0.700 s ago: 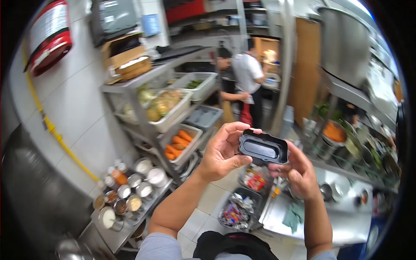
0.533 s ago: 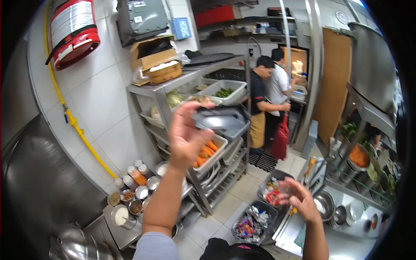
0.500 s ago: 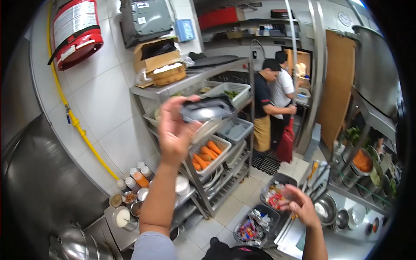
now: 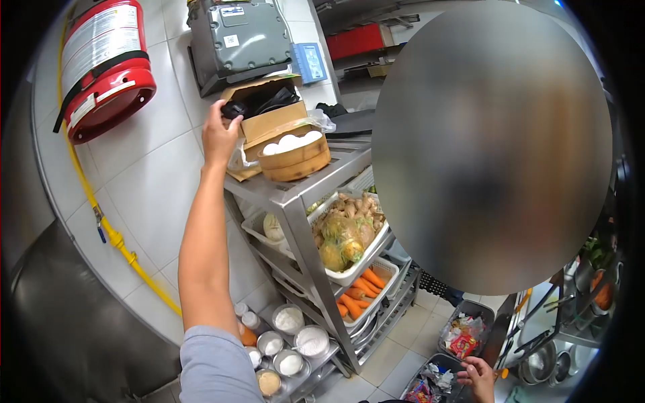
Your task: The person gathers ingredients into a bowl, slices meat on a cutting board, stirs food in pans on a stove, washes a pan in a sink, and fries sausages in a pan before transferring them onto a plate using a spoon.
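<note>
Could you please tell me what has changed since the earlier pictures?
The left hand has moved away to the cardboard box atop the rack; its fingers hold a black piece, apparently the container both hands held at first. The right hand has let go and shows nothing held. The steamer basket and carrots stayed put.

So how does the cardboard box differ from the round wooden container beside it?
The cardboard box is angular and open-topped; the wooden container is round and low. The box holds black items, the container white rounded ones. The left hand is at the box, not the container. Both sit atop the metal rack.
</note>
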Available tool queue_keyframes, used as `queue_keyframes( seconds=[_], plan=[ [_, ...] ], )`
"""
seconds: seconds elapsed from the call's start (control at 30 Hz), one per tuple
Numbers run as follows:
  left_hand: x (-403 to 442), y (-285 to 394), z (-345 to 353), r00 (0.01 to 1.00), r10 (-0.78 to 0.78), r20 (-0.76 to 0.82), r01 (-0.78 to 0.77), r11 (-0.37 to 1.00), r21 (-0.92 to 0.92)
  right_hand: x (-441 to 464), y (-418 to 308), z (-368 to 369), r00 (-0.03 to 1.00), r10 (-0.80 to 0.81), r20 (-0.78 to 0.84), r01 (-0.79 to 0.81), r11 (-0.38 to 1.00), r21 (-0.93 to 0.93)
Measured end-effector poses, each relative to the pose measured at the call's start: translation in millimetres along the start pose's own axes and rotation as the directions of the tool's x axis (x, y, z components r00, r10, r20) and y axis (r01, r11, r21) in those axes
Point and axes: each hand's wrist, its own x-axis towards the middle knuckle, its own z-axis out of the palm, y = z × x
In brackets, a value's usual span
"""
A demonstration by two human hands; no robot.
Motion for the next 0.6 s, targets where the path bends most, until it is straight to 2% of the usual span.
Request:
queue_keyframes(
  seconds=[0.03,0.07,0.13,0.17,0.2,0.27,0.33,0.37,0.4,0.43,0.47,0.53,0.6],
  plan=[
    [8.9,-4.4,10.7,0.958,0.285,-0.035,-0.279,0.952,0.122,3.4,5.6,6.5,1.000,-0.026,-0.004,0.026,0.999,-0.037],
    [16.9,-11.6,20.8,0.957,0.287,-0.034,-0.282,0.953,0.113,6.7,9.3,10.9,0.999,-0.051,-0.006,0.051,0.996,-0.077],
    [28.8,-25.7,34.5,0.943,0.248,0.223,-0.320,0.860,0.396,8.1,4.6,27.3,1.000,-0.020,-0.015,0.018,0.993,-0.117],
    [35.6,-32.2,37.6,0.927,0.053,0.372,-0.235,0.855,0.463,6.6,2.7,36.5,1.000,-0.031,-0.006,0.030,0.990,-0.140],
    [40.5,-41.7,43.1,0.924,0.056,0.379,-0.241,0.855,0.460,5.5,1.5,44.6,0.999,-0.041,0.004,0.041,0.986,-0.160],
    [45.4,-63.3,51.1,0.893,-0.032,0.448,-0.240,0.810,0.535,5.0,-0.8,55.3,1.000,-0.017,0.012,0.019,0.977,-0.210],
    [45.5,-63.2,41.7,0.880,-0.025,0.474,-0.234,0.846,0.479,6.4,1.6,63.6,0.999,-0.039,0.014,0.041,0.972,-0.231],
    [42.8,-63.9,33.4,0.904,0.080,0.420,-0.260,0.883,0.390,13.2,12.2,52.8,0.994,0.068,0.090,-0.034,0.942,-0.335],
    [38.3,-62.5,21.6,0.920,0.176,0.351,-0.289,0.908,0.303,18.0,21.0,53.9,0.992,0.077,0.101,-0.038,0.939,-0.341],
    [24.2,-35.5,-1.9,0.934,0.212,0.288,-0.287,0.926,0.247,22.8,29.5,55.3,0.990,0.063,0.123,-0.034,0.973,-0.228],
    [3.6,-9.4,-27.1,0.935,0.195,0.296,-0.276,0.925,0.262,24.9,35.7,55.6,0.988,0.053,0.145,-0.036,0.993,-0.114],
    [-50.7,37.5,-78.6,0.989,0.072,0.127,-0.061,0.995,-0.084,24.4,33.9,60.0,0.975,0.086,0.205,-0.060,0.990,-0.128],
    [-127.0,76.4,-127.8,0.999,0.026,-0.022,-0.029,0.985,-0.170,23.1,29.6,67.3,0.940,0.138,0.312,-0.094,0.984,-0.153]
  ],
)
